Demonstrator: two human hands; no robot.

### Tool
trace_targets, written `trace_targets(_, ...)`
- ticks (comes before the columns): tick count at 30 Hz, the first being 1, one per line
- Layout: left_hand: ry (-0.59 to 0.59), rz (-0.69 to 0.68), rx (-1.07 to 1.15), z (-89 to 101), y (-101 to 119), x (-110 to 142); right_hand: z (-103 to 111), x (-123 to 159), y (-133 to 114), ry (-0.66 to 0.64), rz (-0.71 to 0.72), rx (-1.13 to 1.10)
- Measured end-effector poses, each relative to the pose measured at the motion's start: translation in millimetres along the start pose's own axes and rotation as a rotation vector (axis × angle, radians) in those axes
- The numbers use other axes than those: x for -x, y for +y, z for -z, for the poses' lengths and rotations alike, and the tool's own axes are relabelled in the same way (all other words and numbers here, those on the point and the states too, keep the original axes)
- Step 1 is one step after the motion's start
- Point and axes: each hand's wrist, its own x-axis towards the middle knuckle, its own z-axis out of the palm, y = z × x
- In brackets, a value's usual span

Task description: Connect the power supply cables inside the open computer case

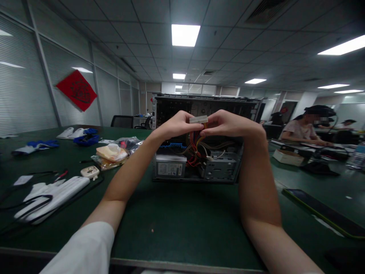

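Observation:
Between my two hands is a long whitish power connector (199, 119) with a bundle of coloured wires (196, 141) running down from it. My left hand (179, 125) pinches its left end, and my right hand (224, 123) grips its right end with thumb and fingers. Behind them an opened computer case (196, 180) lies on its side on the green table (176, 217). Inside it, the power supply (171, 167) with a printed label sits at lower left, and a grey metal drive cage (221, 170) at lower right. My wrists and hands cover part of the interior.
To the left lie a white power strip (65, 194) with black cables, a plastic bag of parts (112, 154) and blue-and-white gloves (87, 137). On the right are a dark flat device (325, 209) and a white box (288, 156). Another person (302, 127) sits at the far right.

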Motion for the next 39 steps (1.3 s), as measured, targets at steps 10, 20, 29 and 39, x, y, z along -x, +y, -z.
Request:
trace_targets(10, 0.186, 0.019, -0.137, -6.7, 0.9, -5.4, -3.5, -5.6, 2.6, -0.007, -0.008, 0.049)
trace_targets(20, 0.063, -0.036, -0.265, 2.4, 4.8, 1.7, -1.9, -2.9, 6.0, -0.060, 0.005, -0.003)
trace_targets(29, 0.044, -0.136, -0.326, -2.1, -7.8, -4.0, 0.9, -5.0, 17.5, -0.245, -0.040, 0.005)
trace_targets(39, 0.315, -0.520, -0.685, 4.8, 0.6, 4.4, -9.4, -17.4, 22.4, -0.160, 0.116, -0.119)
